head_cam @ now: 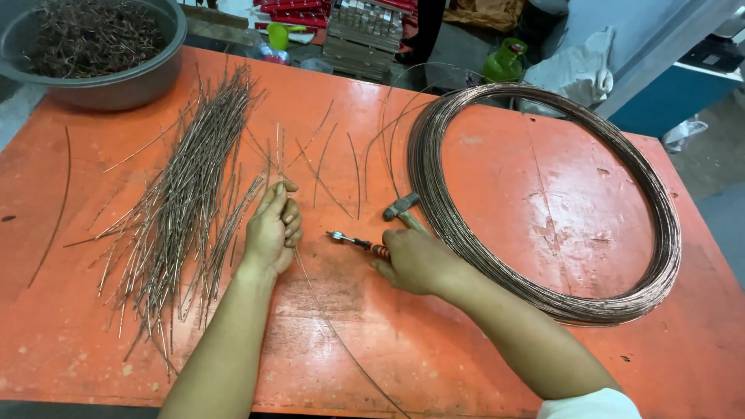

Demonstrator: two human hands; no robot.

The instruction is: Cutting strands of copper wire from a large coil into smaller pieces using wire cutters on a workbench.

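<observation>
Left hand [273, 229] resting on orange table [497, 194], fingers curled together around thin wire pieces, just right of big pile of cut wire lengths [182, 202]. Wire pieces in that hand run upward past the fingertips toward the far side. Long single wire [341, 341] trailing from under the left hand down toward near table edge.

Right hand [415, 260] closed on handle of cutting pliers [357, 243], red-and-black grip, metal tip pointing left toward the left hand, tip lying on or just above the table; cannot tell which. Hammer [402, 208] lying on table just beyond right hand, head to the left, handle partly hidden by the hand.

Large wire coil [660, 233] flat on table at right, near edge touching or close to right wrist. Few loose wire pieces [322, 167] scattered between pile and coil. Grey bowl [116, 85] at far left corner, full of short wire scraps. Green bottle [504, 62] on floor beyond table.
</observation>
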